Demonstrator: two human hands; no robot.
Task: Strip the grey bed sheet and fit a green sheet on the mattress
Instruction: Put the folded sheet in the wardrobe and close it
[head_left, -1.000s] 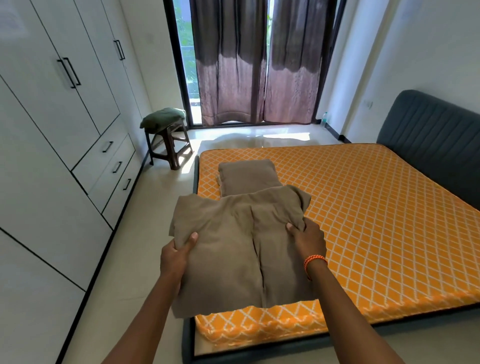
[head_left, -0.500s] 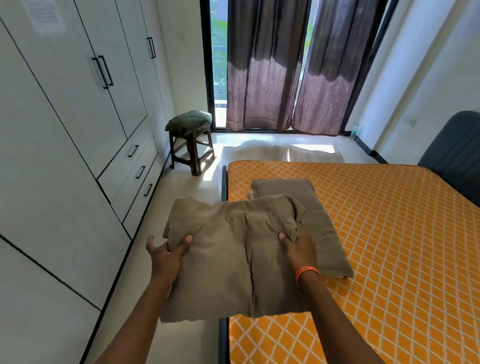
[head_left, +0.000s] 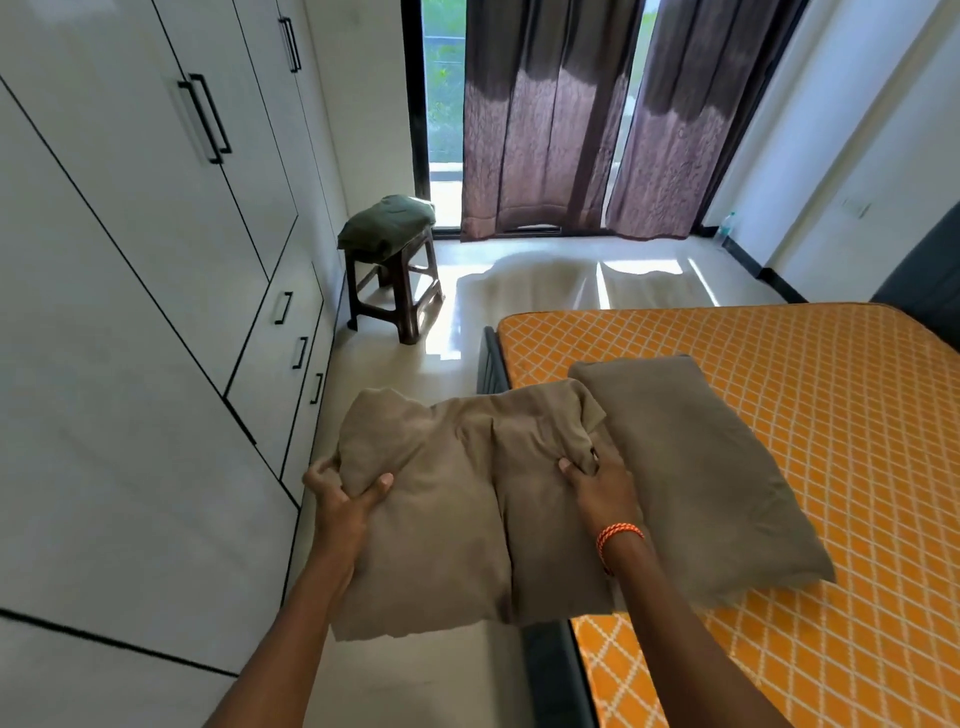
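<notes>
I hold the folded grey bed sheet (head_left: 457, 499) in the air over the floor, beside the bed's left edge. My left hand (head_left: 345, 493) grips its left side, thumb on top. My right hand (head_left: 597, 480) grips its right side, fingers curled into the cloth. The bare orange diamond-patterned mattress (head_left: 810, 405) lies to the right. A grey pillow (head_left: 696, 467) rests on the mattress near its left edge. The folded green sheet (head_left: 387, 226) sits on a dark stool (head_left: 400, 296) by the window.
White wardrobe doors and drawers (head_left: 156, 312) line the left wall. Dark curtains (head_left: 597, 119) hang over the window ahead. A dark headboard (head_left: 930, 270) stands at the right. A narrow strip of pale floor (head_left: 395, 374) runs between wardrobe and bed.
I have carried the grey sheet left, off the mattress and over the floor. My view has turned left toward the stool and wardrobe. Both hands keep their grip.
</notes>
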